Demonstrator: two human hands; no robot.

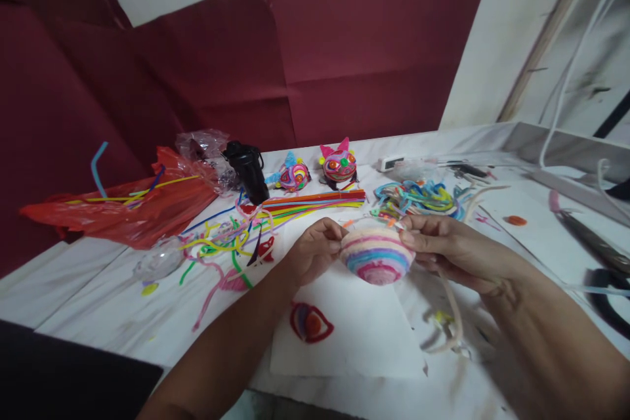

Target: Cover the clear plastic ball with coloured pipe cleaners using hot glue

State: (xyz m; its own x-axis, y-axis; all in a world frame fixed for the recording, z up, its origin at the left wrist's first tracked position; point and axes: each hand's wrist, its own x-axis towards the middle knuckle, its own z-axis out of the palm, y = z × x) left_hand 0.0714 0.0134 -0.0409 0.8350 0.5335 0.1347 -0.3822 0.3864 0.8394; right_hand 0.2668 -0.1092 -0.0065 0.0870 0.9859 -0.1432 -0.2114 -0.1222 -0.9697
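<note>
Between my two hands is a rounded ball wrapped in pipe-cleaner bands of cream, pink, blue and purple. My left hand pinches its left edge with thumb and fingertips. On the other side, my right hand grips the upper right edge, thumb in front. A cream pipe cleaner hangs below the right hand and curls onto the table. Under the ball lies a white paper sheet, bearing a red-rimmed eye shape with an orange centre.
Behind stand two colourful animal-head figures, one pink-eared, one blue-eared. A black bottle leans near a red plastic bag. Straight pipe cleaners and a tangled heap lie ahead. Scissors are at right.
</note>
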